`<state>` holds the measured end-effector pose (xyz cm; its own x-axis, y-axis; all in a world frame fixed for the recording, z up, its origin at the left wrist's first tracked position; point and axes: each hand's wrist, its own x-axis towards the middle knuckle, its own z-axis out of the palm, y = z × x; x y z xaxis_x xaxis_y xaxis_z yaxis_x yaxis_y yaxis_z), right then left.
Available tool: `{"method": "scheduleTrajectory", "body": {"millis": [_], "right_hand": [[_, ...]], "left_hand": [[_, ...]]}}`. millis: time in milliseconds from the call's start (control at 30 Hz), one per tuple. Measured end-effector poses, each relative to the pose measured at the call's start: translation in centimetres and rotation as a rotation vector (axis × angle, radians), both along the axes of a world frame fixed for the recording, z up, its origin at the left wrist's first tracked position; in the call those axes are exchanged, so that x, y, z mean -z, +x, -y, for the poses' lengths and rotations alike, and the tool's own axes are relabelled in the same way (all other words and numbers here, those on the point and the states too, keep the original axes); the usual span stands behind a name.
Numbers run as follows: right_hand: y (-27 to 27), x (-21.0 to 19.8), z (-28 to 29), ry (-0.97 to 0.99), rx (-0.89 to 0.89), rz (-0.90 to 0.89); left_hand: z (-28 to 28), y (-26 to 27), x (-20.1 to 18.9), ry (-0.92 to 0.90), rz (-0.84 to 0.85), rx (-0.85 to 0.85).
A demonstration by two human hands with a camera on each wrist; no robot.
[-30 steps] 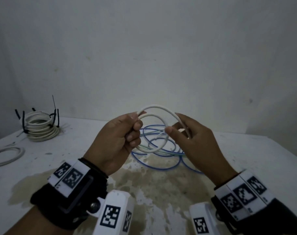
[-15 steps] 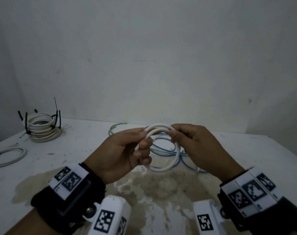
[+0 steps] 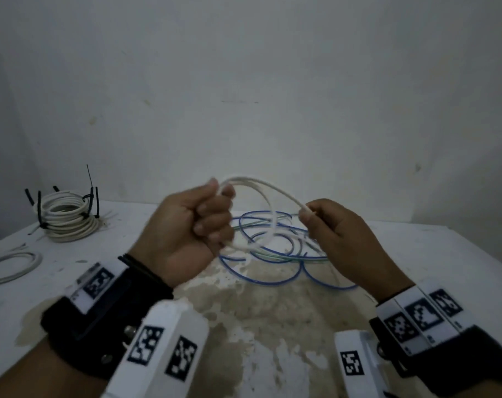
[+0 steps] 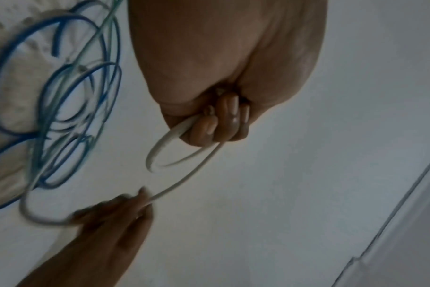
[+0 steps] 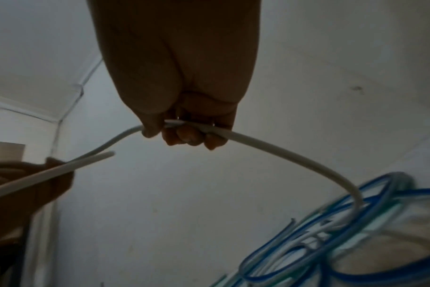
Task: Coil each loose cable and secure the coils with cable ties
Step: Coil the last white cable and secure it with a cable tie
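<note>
A white cable (image 3: 268, 188) loops in the air above the table between my two hands. My left hand (image 3: 199, 222) grips a small coil of it in a closed fist; the left wrist view shows the fingers (image 4: 218, 124) curled round the white cable (image 4: 184, 184). My right hand (image 3: 324, 222) pinches the cable further along, with fingers (image 5: 189, 134) wrapped on the white cable (image 5: 282, 153). From there it trails down to the loose blue and green cables (image 3: 272, 248) lying on the table behind my hands.
A stack of white coils (image 3: 66, 216) bound with black cable ties (image 3: 92, 202) sits at the back left. Another white coil (image 3: 11, 267) lies at the left edge. The white table (image 3: 430, 268) has a worn brown patch in front of me. A wall stands close behind.
My hands have moved apart and risen. The left hand has closed into a fist on the coil, and the right hand has slid out along the cable, drawing a wider loop.
</note>
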<state>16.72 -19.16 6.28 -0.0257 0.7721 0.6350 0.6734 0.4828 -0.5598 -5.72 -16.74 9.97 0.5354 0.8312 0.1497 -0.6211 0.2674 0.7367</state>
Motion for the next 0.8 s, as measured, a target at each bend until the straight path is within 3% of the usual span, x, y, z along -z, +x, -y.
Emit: {"method": "scheduleTrajectory", "body": {"millis": [100, 200, 300, 433, 500, 633, 733, 800], "right_hand": [[2.6, 1.3, -0.4, -0.093, 0.095, 0.047], [3.8, 1.3, -0.6, -0.014, 0.176, 0.158], [3.3, 0.4, -0.6, 0.101, 0.261, 0.44], [1.0, -0.7, 0.4, 0.033, 0.264, 0.77], [-0.6, -1.0, 0.6, 0.026, 0.279, 0.849], [-2.3, -1.1, 0.8, 0.072, 0.217, 0.742], [-1.3, -1.0, 0.3, -0.016, 0.153, 0.579], [-0.3, -1.2, -0.1, 0.032, 0.187, 0.461]], "left_hand": [[-1.2, -2.1, -1.2, 0.022, 0.062, -0.157], [-1.6, -2.6, -1.1, 0.046, 0.044, -0.209], [-1.7, -2.1, -0.4, 0.068, 0.056, -0.224], [-1.6, -1.8, 0.0, 0.109, 0.017, -0.277], [-1.5, -1.7, 0.0, 0.14, 0.002, -0.333], [-1.5, -3.6, -1.1, 0.186, 0.08, -0.497], [-1.8, -6.4, -1.6, 0.187, 0.116, -0.582], [-1.9, -7.8, -1.5, 0.174, 0.115, -0.623]]}}
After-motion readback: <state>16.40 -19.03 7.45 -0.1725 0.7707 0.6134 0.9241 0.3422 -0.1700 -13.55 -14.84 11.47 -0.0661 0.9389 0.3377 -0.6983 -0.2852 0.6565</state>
